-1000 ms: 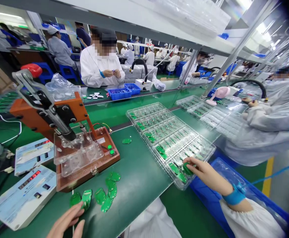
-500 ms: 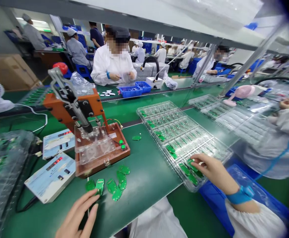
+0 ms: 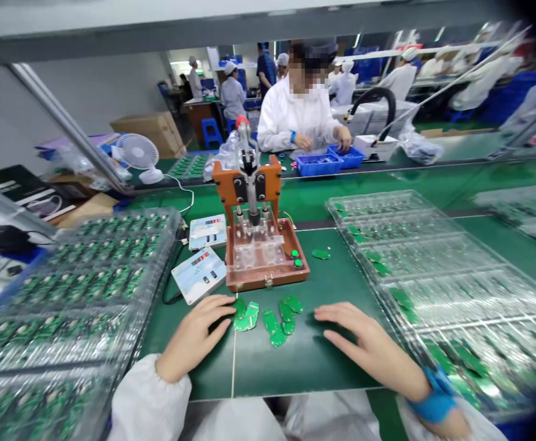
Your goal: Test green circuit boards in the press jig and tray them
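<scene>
Small green circuit boards [image 3: 277,334] lie loose on the green work mat, in front of a clamp test fixture [image 3: 268,278] with an orange frame and a red-knobbed lever. My left hand [image 3: 196,335] rests beside the left pair of boards [image 3: 248,317], fingers stretched, the tips at or very near their edge. Over the mat to the right of the loose boards is my right hand [image 3: 364,343], its fingers apart and nothing in them. A clear plastic tray [image 3: 437,278] with some green boards in its left slots lies to its right.
Left of the fixture sit two display boxes [image 3: 200,274]. A full tray of boards [image 3: 88,275] fills the left side. One board [image 3: 321,253] lies right of the fixture. Across the bench, a co-worker [image 3: 295,116] handles items at blue bins [image 3: 319,165].
The view has swung left. My right hand has come away from the boards in the right tray, back over the mat. My left hand remains by the loose boards.
</scene>
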